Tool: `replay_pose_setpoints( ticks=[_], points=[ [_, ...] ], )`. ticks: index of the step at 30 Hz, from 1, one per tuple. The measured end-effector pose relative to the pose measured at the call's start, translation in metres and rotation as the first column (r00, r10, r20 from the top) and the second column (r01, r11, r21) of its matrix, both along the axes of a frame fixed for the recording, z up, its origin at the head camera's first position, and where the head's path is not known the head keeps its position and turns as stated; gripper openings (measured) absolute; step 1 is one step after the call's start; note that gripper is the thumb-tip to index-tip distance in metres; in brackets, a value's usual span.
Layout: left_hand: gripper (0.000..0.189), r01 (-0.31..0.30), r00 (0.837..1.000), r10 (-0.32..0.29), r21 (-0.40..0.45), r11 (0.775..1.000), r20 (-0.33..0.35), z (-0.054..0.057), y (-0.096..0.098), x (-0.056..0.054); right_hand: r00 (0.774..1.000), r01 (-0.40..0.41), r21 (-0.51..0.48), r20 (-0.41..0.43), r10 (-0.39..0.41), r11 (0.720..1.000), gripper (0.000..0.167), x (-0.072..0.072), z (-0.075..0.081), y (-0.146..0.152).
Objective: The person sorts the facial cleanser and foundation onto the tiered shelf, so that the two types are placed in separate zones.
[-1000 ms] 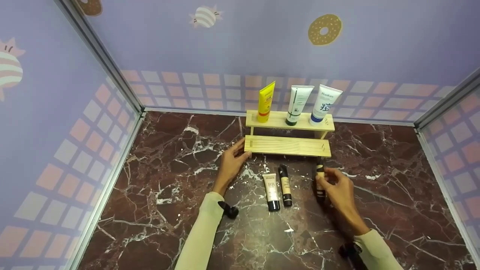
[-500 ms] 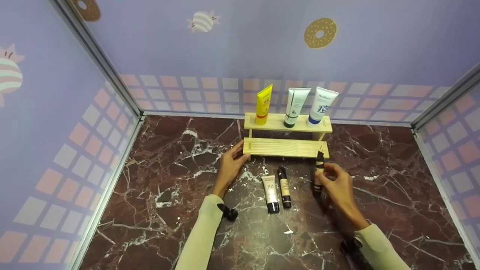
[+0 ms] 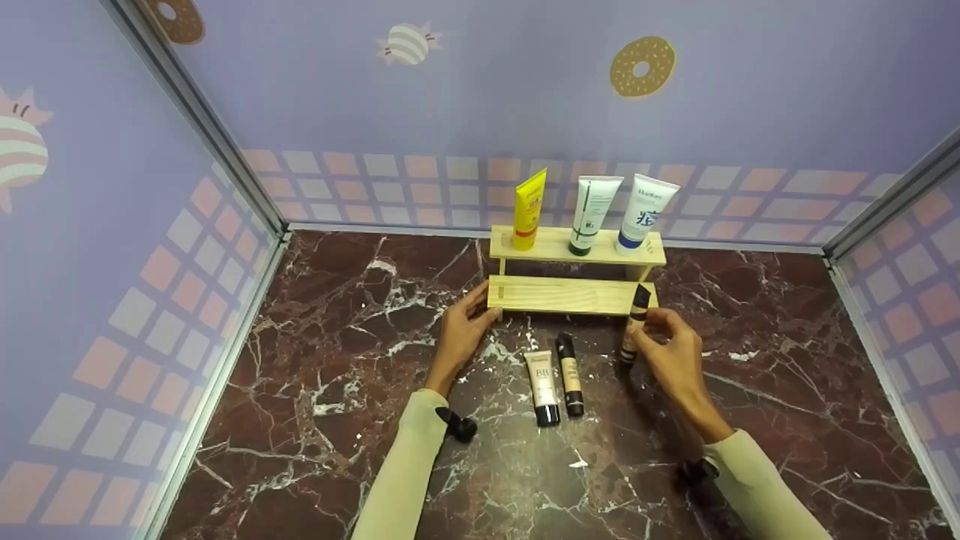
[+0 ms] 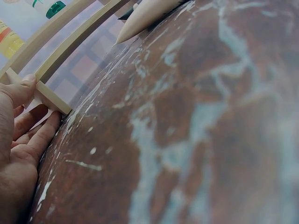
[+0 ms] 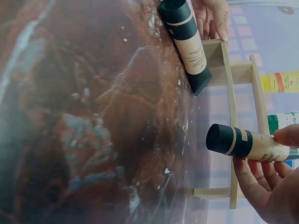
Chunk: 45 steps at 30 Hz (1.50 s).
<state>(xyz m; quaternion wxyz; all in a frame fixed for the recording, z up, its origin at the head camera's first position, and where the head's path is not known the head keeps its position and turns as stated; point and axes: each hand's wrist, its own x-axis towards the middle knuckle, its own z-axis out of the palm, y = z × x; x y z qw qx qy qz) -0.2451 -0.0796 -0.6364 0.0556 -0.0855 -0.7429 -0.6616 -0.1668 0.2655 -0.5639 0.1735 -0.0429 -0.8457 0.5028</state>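
Observation:
My right hand pinches a black-and-beige cosmetic tube between thumb and fingers. The tube is held up at the right front of a two-tier wooden display rack, overlapping its lower step in the head view. In the right wrist view, the dark cap of this tube points away from the palm. My left hand grips the rack's left end; the left wrist view has the thumb on its corner and the fingers along the side panel. On the upper step stand a yellow tube, a white-and-green tube and a white-and-blue tube.
A beige BB cream tube with a black cap lies on the marbled tabletop before the rack. Close to its right lies another black-and-beige tube. A purple patterned wall rises behind the rack, with side panels left and right.
My right hand has raised the black-and-beige tube from in front of the rack, moving it up and forward to overlap the lower step. The left hand stays at the rack's end.

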Motion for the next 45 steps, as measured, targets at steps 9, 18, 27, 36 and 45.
replay_pose_setpoints(
  ticks=[9,18,27,36,45],
  points=[
    [0.062,0.000,1.000,0.000,0.038,0.999,-0.001,-0.001,0.001,-0.001,1.000,-0.005,-0.019,-0.028,0.005,1.000,0.026,-0.009,0.009,-0.005],
    [0.062,-0.006,1.000,0.006,0.026,1.000,0.000,0.000,0.001,-0.001,1.000,-0.002,-0.041,-0.028,0.001,0.999,0.025,-0.016,0.019,-0.011],
    [0.062,-0.001,1.000,0.001,0.010,1.000,0.012,0.001,0.000,0.000,0.994,-0.091,-0.198,-0.070,0.079,0.976,0.025,-0.023,0.025,-0.022],
    [0.060,-0.015,1.000,0.015,0.019,1.000,-0.005,-0.001,0.000,-0.001,0.994,-0.101,-0.207,-0.057,0.091,0.973,0.028,-0.032,0.028,-0.034],
    [0.060,-0.009,1.000,0.009,0.027,1.000,-0.012,0.000,0.000,-0.001,0.989,-0.142,-0.230,-0.064,0.131,0.963,0.029,-0.041,0.032,-0.046]
  ],
)
